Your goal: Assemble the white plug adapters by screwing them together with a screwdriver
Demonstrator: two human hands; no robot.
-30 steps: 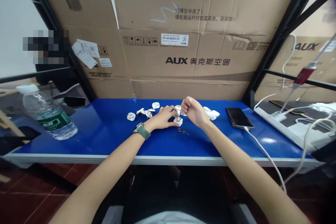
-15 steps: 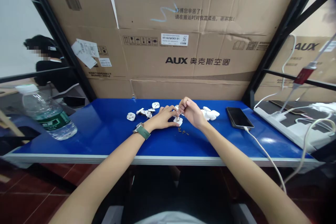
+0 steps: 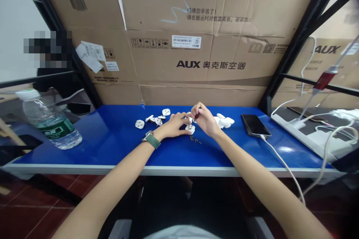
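Observation:
My left hand (image 3: 176, 125), with a watch on its wrist, reaches over the blue table. Its thumb and fingers hold a small white plastic plug piece (image 3: 191, 130) against the tabletop. Close by on the right, my right hand (image 3: 205, 118) is closed, its fingers pinched above that piece; whatever is between them is too small to make out. Several small brass-coloured pieces (image 3: 195, 140) lie just in front. To the left are several white plug pieces (image 3: 158, 121), some with metal parts showing. Smooth white covers (image 3: 224, 121) lie in a pile right of my right hand.
A water bottle (image 3: 53, 123) stands at the table's left end. On the right lie a phone (image 3: 256, 125) with a white cable and a white power strip (image 3: 305, 138). Cardboard (image 3: 202, 78) walls off the back between black frame posts. A person sits beyond the left post.
My right hand's fingers have shifted and turned slightly over the white piece. The left hand keeps its place. At the far left, the seated person's head has moved a little.

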